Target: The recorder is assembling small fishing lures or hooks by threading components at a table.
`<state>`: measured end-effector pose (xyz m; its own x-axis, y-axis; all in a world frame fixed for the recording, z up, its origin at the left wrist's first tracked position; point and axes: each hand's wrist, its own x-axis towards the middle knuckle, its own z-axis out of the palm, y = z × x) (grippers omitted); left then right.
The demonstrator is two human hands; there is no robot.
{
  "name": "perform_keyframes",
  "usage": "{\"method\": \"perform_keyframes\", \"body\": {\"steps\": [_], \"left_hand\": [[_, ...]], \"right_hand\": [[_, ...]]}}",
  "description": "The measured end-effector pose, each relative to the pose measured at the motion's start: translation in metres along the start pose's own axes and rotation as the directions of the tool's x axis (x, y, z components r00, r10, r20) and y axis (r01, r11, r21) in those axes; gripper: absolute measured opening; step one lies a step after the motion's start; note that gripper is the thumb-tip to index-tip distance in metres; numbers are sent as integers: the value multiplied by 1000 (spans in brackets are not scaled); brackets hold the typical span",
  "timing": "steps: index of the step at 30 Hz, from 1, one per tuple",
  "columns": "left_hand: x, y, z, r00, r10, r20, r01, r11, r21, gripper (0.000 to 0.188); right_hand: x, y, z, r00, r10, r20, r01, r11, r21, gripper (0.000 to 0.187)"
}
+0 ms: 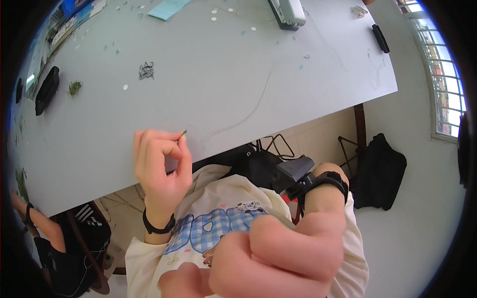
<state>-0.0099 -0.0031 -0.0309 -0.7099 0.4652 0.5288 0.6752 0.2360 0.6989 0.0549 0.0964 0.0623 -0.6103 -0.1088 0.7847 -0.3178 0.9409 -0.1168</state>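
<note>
Over the table's near edge, my left hand [164,156] is closed, with thumb and forefinger pinching a tiny dark piece [185,132]. A fine thread seems to come off that piece; its exact kind is too small to tell. More thin dark thread [256,107] curves across the tabletop to the right of my fingertips. Close to the camera, my right hand [278,253] is curled with its fingers pressed together, and whatever it may hold is hidden. On the table beyond my left hand lie a small pile of dark curled pieces [146,71] and a white disc [125,87].
The grey table [208,74] carries a stapler [288,15], blue paper [168,7], a green tangle [74,88] and a black case [47,91]. A black bag [380,171] hangs by the wall. Another person's arm [47,226] is at lower left.
</note>
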Motion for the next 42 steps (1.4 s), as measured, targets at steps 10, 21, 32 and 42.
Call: {"method": "perform_keyframes", "body": {"steps": [10,21,32,42], "left_hand": [[3,-1,1,995,-77,-67,74,996,-40,23],[5,7,-5,954,276,-118,-252,949,191,29],[-2,-7,-6,838,543,-57,-485,788,379,19],[2,-3,8,813,579,-55,-519,764,383,18]], "right_hand": [[3,11,-15,978,-129,163,107,984,139,31],[-46,35,21,543,553,632,-839,330,432,6],[-55,23,32,474,604,641,-803,-3,596,8],[-57,34,32,506,623,596,-796,72,601,14]]}}
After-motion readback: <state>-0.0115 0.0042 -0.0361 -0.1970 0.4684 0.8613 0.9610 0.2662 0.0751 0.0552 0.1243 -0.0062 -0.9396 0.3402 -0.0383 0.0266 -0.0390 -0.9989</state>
